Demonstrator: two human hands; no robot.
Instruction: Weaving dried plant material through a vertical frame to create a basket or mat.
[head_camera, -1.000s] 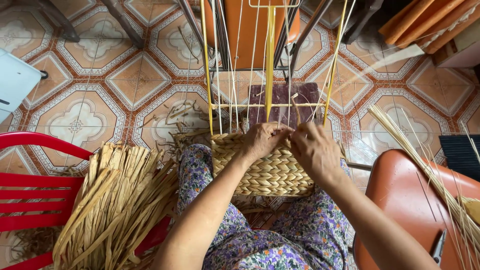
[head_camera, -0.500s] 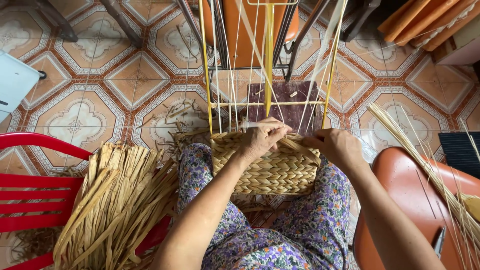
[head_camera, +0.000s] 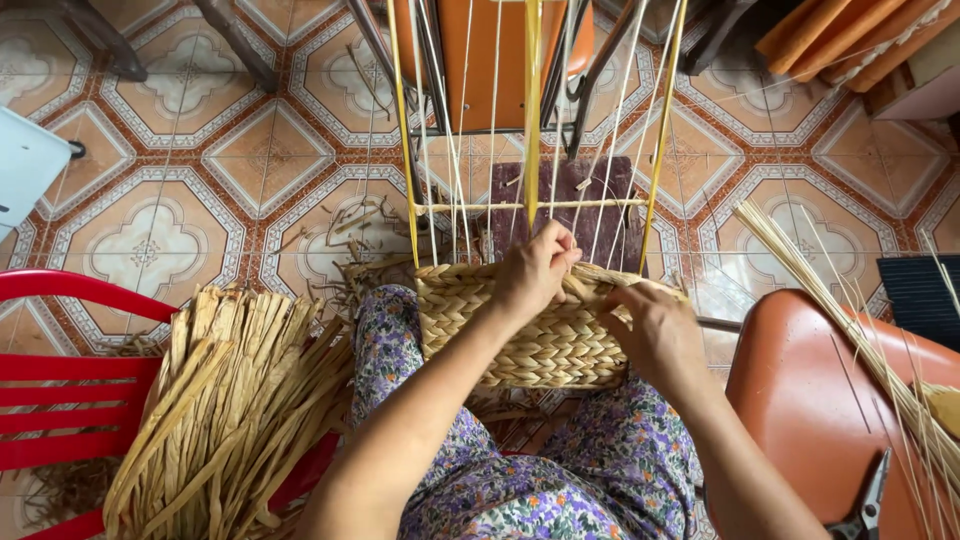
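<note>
A half-woven straw panel rests on my lap, which is covered by floral cloth. It hangs on a yellow rod frame strung with thin vertical strings. My left hand pinches a flat straw strand at the panel's top edge, between the strings. My right hand grips a strand at the panel's upper right edge, fingers curled around it. The two hands are a short way apart.
A thick bundle of dried flat straw lies on a red plastic chair at my left. At my right an orange stool holds pliers and thin pale stalks. An orange chair stands behind the frame on the patterned tile floor.
My right hand left its place beside the left hand, swung out to the right, then came down onto the panel's right edge. My left hand stayed at the top edge.
</note>
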